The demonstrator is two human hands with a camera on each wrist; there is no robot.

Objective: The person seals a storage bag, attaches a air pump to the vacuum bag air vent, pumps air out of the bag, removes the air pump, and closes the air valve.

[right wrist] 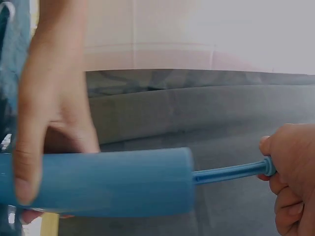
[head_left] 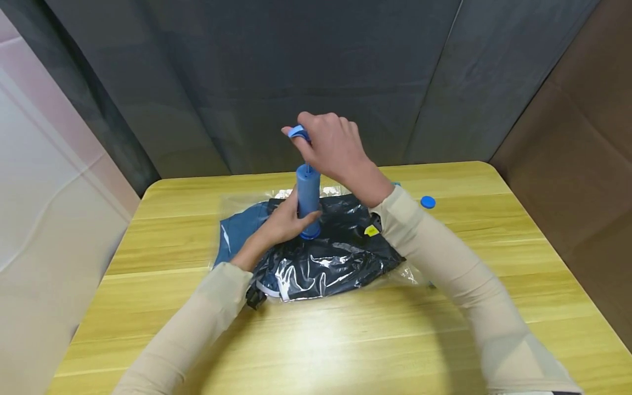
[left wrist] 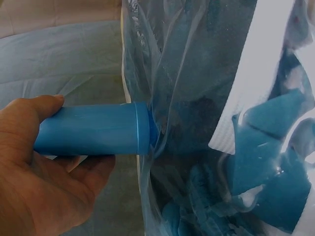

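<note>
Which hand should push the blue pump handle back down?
Probably the right hand: it already grips the handle, pulled up above the pump. The left hand is wrapped around the barrel, holding it upright on the plastic bag of clothes.

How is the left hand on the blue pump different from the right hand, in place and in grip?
The left hand grips the blue plastic pump cylinder low, near the clear plastic bag of dark clothes; the right hand is higher, above the cylinder. The left wraps the wide barrel; the right holds the small blue handle on its thin rod. Both grip firmly.
</note>
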